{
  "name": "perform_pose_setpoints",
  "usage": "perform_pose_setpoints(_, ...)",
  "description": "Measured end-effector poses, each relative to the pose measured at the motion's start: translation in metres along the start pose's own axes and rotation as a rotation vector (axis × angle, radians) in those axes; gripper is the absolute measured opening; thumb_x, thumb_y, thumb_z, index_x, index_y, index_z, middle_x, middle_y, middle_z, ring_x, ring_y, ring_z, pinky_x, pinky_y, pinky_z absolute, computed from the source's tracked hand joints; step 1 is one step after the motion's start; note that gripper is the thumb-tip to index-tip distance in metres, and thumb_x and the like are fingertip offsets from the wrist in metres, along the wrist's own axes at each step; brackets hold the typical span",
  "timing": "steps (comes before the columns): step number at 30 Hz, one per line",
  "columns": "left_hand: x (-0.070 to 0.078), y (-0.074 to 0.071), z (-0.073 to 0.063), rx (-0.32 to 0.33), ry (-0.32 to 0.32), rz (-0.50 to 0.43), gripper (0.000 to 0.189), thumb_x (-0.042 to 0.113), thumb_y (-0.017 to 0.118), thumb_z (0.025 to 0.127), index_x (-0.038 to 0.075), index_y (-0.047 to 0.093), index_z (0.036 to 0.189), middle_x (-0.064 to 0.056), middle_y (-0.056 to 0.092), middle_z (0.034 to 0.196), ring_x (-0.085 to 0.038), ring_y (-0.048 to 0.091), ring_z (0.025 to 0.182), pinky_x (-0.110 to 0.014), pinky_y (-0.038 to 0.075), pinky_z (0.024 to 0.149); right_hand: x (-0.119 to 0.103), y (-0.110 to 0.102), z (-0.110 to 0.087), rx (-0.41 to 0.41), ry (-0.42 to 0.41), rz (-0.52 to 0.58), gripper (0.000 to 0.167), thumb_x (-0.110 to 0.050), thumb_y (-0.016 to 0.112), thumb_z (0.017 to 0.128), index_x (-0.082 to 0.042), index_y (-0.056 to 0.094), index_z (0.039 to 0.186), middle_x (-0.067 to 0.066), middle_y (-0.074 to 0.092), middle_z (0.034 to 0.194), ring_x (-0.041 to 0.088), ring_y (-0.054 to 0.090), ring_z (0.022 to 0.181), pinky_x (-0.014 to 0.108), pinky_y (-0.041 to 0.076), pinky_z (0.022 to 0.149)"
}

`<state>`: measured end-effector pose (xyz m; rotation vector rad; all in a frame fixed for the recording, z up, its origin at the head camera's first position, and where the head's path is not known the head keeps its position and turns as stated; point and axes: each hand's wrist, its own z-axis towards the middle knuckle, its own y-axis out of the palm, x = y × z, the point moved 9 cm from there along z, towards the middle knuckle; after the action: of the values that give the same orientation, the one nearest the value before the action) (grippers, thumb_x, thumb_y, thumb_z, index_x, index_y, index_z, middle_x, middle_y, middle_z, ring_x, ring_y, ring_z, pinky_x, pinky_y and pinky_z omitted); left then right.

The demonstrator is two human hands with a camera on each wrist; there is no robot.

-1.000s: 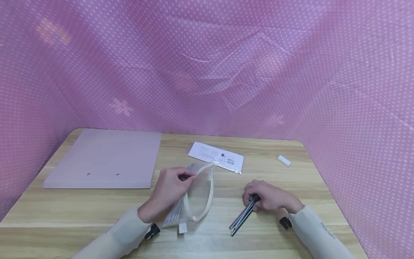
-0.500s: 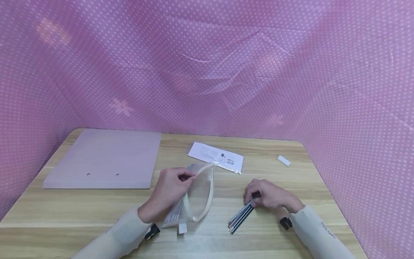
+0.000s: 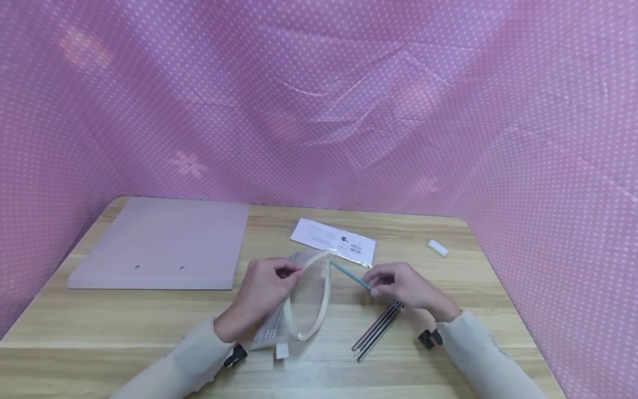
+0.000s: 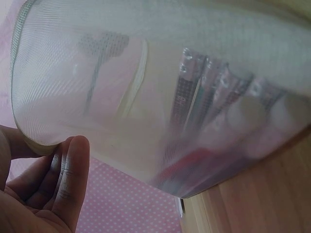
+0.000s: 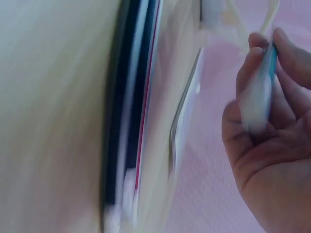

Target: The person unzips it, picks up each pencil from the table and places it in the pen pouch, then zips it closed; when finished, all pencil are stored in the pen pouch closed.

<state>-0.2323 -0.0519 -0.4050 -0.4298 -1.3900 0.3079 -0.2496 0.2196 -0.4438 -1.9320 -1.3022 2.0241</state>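
Observation:
My left hand pinches the rim of a see-through mesh zip pouch, whose mouth gapes toward the right. Through the mesh in the left wrist view, several pens with printed barrels and white round ends show inside the pouch. Between the thumb and fingers of my right hand is a thin teal pencil, its far end at the edge of the pouch mouth. A blurred white end of that pencil shows in the right wrist view. Just below the right hand, several dark pencils lie bunched on the table.
Behind the pouch lies a flat white printed packet in clear wrap. A white eraser-like block sits at the back right. A large pale board with two small holes covers the back left of the wooden table. Pink dotted cloth surrounds it.
My right hand has picked the teal pencil out of the bunch and moved up and left with it to the pouch mouth. The other pencils lie on the table. The left hand is still.

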Motion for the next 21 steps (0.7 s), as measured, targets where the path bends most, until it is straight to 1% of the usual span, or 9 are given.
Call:
perform_pose_setpoints(4,0.000,-0.001,0.000,0.007,-0.010,0.009,0.008,0.014,0.078,0.086,0.014,0.081,0.094,0.002,0.076,0.081,-0.009,0.064,0.070,-0.020,0.053,0.062,-0.006,0.017,0.008,-0.049,0.051,0.111,0.032,-0.011,0.075,0.089,-0.003,0.070,0.120,0.019,0.076,0.102,0.017,0.071,0.091,0.022,0.057,0.078)
perform_pose_setpoints(6,-0.001,-0.001,0.000,0.010,-0.016,0.009,0.007,0.014,0.078,0.086,0.015,0.081,0.093,0.002,0.076,0.081,-0.010,0.064,0.070,-0.020,0.053,0.062,-0.009,0.026,0.012,-0.082,0.069,0.164,0.035,-0.012,0.075,0.090,-0.001,0.069,0.122,0.021,0.076,0.104,0.017,0.073,0.091,0.023,0.058,0.076)
perform_pose_setpoints(9,-0.001,-0.001,0.000,0.013,-0.017,0.009,0.007,0.015,0.078,0.086,0.017,0.080,0.093,0.002,0.076,0.081,-0.010,0.064,0.070,-0.020,0.054,0.062,-0.015,0.041,0.018,-0.115,0.083,0.280,0.039,-0.012,0.074,0.090,0.004,0.067,0.125,0.028,0.074,0.107,0.015,0.073,0.087,0.022,0.059,0.072)
perform_pose_setpoints(12,0.000,-0.001,-0.001,0.011,-0.013,0.002,0.007,0.016,0.078,0.087,0.018,0.080,0.093,0.002,0.077,0.083,-0.009,0.066,0.072,-0.021,0.055,0.064,-0.020,0.053,0.024,-0.133,0.102,0.433,0.042,-0.007,0.071,0.092,0.008,0.062,0.130,0.033,0.071,0.110,0.013,0.074,0.084,0.022,0.059,0.066)
perform_pose_setpoints(14,0.001,-0.001,-0.001,0.009,-0.007,-0.002,0.006,0.016,0.078,0.087,0.018,0.080,0.092,0.002,0.077,0.084,-0.009,0.067,0.073,-0.021,0.056,0.065,-0.023,0.060,0.027,-0.132,0.116,0.534,0.045,-0.003,0.067,0.093,0.011,0.056,0.134,0.033,0.071,0.110,0.013,0.073,0.083,0.022,0.060,0.066)
perform_pose_setpoints(17,0.002,-0.001,-0.001,0.004,-0.003,-0.004,0.007,0.015,0.078,0.087,0.019,0.080,0.092,0.002,0.077,0.085,-0.008,0.067,0.073,-0.021,0.057,0.065,-0.028,0.069,0.031,-0.108,0.143,0.650,0.049,0.002,0.063,0.094,0.014,0.049,0.139,0.026,0.074,0.107,0.015,0.075,0.085,0.027,0.063,0.071)
perform_pose_setpoints(19,0.002,0.000,-0.001,-0.004,-0.003,-0.008,0.008,0.014,0.078,0.086,0.018,0.080,0.093,0.000,0.078,0.085,-0.008,0.067,0.073,-0.020,0.057,0.065,-0.031,0.073,0.034,-0.077,0.160,0.695,0.050,0.004,0.061,0.094,0.015,0.046,0.141,0.024,0.074,0.108,0.016,0.075,0.085,0.029,0.063,0.074)
perform_pose_setpoints(21,0.002,0.000,-0.001,-0.008,-0.001,-0.010,0.008,0.014,0.078,0.086,0.018,0.080,0.093,-0.002,0.078,0.086,-0.008,0.067,0.072,-0.020,0.057,0.064,-0.034,0.078,0.036,-0.046,0.176,0.722,0.049,0.004,0.059,0.095,0.015,0.045,0.141,0.026,0.074,0.109,0.016,0.075,0.086,0.030,0.063,0.075)
